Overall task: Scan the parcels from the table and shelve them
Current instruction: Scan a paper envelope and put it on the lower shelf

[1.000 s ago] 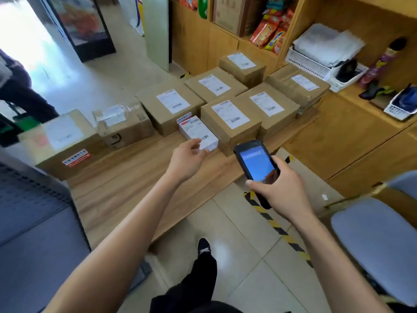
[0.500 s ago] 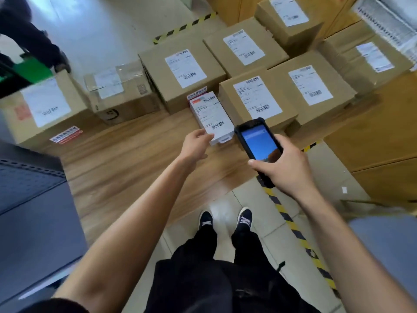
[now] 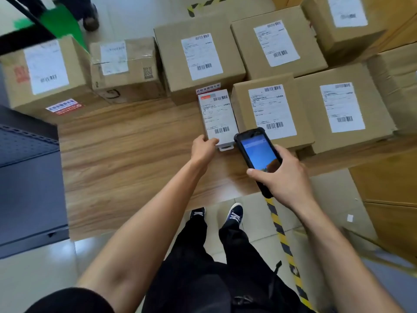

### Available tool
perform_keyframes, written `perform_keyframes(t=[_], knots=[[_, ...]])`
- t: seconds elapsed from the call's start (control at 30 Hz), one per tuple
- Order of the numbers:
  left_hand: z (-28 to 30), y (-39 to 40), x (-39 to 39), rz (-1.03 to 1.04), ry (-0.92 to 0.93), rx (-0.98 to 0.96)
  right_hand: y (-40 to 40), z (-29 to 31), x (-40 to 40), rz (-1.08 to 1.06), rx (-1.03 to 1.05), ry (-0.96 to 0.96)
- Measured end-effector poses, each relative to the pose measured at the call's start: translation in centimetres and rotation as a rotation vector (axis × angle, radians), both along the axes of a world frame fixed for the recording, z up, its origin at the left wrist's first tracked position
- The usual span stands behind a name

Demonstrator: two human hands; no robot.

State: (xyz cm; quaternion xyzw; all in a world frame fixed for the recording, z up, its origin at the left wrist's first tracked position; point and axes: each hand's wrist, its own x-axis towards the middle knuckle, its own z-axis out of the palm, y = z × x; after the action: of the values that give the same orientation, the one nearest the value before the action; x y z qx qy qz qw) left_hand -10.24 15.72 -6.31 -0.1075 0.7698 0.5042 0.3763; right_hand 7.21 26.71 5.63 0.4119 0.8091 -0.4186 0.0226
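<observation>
A small white parcel (image 3: 216,116) with a barcode label lies on the wooden table (image 3: 126,159), against larger cardboard boxes. My left hand (image 3: 203,149) grips its near left corner. My right hand (image 3: 282,175) holds a black handheld scanner (image 3: 257,154) with a lit blue screen, just right of the white parcel's near end. Several brown cardboard parcels with white labels fill the far side of the table, among them one (image 3: 270,111) right beside the white parcel and another (image 3: 198,57) behind it.
A dark grey metal shelf unit (image 3: 29,177) stands at the left. Yellow-black hazard tape (image 3: 282,240) runs along the tiled floor by my feet. A wooden cabinet (image 3: 388,188) is at the right. Another person's shoe (image 3: 90,16) and a green object sit beyond the table.
My view tilted down and closer to the table. My left hand reached forward and took hold of the white parcel's corner. The scanner moved nearer the parcel's label.
</observation>
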Motion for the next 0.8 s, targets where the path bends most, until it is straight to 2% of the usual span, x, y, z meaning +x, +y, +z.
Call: perform_keyframes(t=[0.27,0.5,0.6,0.8], knots=[[-0.8,1.4,0.9,0.209,0.074,0.013,2.1,0.1,-1.2,0.026,-0.048,-0.001],[-1.0,1.9,1.0,0.424,0.041,0.085,2.9,0.4,-1.6,0.054,-0.063,-0.016],[-0.9,1.4,1.0,0.387,0.084,0.093,3.0,0.4,-1.5,0.063,-0.059,-0.020],[-0.4,-0.3,0.1,0.261,-0.012,0.078,2.8,0.5,-1.5,0.107,-0.050,-0.030]])
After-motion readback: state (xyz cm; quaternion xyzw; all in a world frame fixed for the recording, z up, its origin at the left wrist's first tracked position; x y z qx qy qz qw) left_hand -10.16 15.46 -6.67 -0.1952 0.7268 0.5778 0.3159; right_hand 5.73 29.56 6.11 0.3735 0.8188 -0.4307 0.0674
